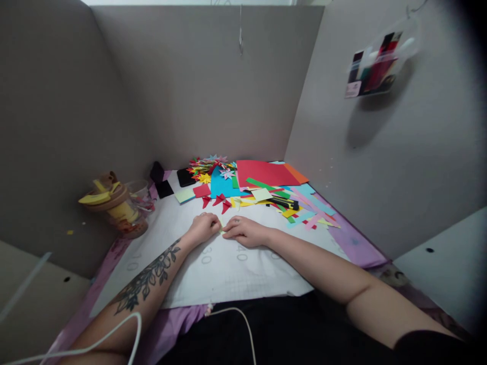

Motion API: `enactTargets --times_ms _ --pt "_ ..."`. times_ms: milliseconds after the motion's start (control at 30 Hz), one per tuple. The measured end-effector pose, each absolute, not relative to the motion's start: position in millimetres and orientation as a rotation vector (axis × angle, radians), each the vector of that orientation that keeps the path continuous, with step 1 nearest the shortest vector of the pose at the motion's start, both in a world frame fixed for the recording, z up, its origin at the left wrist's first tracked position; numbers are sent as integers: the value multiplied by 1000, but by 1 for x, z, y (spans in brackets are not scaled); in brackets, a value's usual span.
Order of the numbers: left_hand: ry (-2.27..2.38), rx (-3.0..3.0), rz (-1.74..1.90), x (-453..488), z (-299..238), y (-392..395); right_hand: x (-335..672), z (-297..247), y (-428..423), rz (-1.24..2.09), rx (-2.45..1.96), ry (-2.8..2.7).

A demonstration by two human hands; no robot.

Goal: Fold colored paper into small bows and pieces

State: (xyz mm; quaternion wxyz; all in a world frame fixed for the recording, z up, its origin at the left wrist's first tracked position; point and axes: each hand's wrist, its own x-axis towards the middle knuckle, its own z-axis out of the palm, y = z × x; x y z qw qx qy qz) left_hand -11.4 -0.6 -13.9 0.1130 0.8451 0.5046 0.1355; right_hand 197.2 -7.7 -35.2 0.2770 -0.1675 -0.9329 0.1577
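Observation:
My left hand (204, 227) is closed, its fingertips pinching a small piece of pale yellow paper (222, 226). From the other side my right hand (246, 232) bears on the same paper, fingers pressed together at its edge. Most of the paper is hidden by my fingers, so its folds are too small to tell. Just beyond lie several small red folded paper pieces (219, 199) and a pale yellow folded piece (237, 203). A white sheet (224, 276) printed with numbers is under both hands.
Paper strips (312, 203), a box cutter (284, 203) and a large red sheet (266, 173) lie at the back right. Folded paper stars (207, 167) are heaped at the back. A cup (125, 215) stands left. Partitions (213, 76) enclose the table; a white cable (243, 319) crosses in front.

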Motion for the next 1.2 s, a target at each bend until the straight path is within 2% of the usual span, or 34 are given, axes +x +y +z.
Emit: enactTargets --times_ms 800,1200 --pt "1640 2421 421 -30 -19 8 197 -29 -16 455 -527 -2601" --pt "1655 2437 435 -42 -20 13 196 -20 -24 332 -535 -2642"
